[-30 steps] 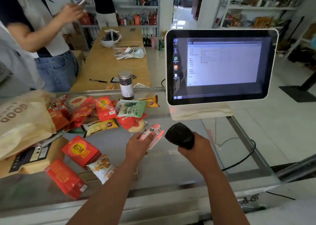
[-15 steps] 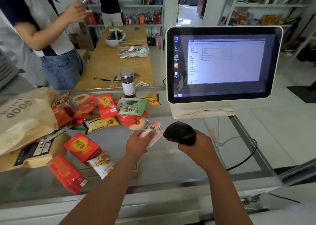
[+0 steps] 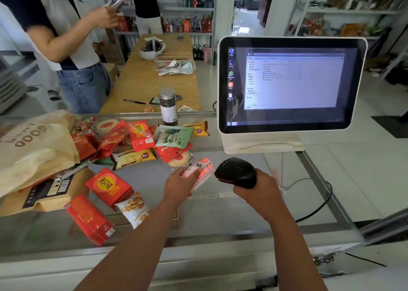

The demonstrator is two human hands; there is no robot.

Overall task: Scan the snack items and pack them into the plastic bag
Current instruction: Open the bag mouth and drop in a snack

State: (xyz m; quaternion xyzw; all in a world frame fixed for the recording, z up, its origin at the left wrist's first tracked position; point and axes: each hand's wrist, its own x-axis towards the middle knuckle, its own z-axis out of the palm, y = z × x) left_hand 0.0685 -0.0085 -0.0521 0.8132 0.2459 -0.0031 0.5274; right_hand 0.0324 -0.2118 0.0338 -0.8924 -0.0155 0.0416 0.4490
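Low over the glass counter, our left hand pinches a pink packet. Its barcode glows red just beside the black scanner, which our right hand grips with curled fingers. To the left lie two red boxes. Beyond them are piled snacks and a tan bag printed "GOOD". Farther back stand a jar and a monitor; its text is unreadable.

Surface: glass counter, metal-framed.
Left: beige plastic bag lying over a kraft pouch.
Centre-left: heap of snack packets; two red boxes nearer.
Far edge: lidded jar, upright.
Right: touchscreen terminal.
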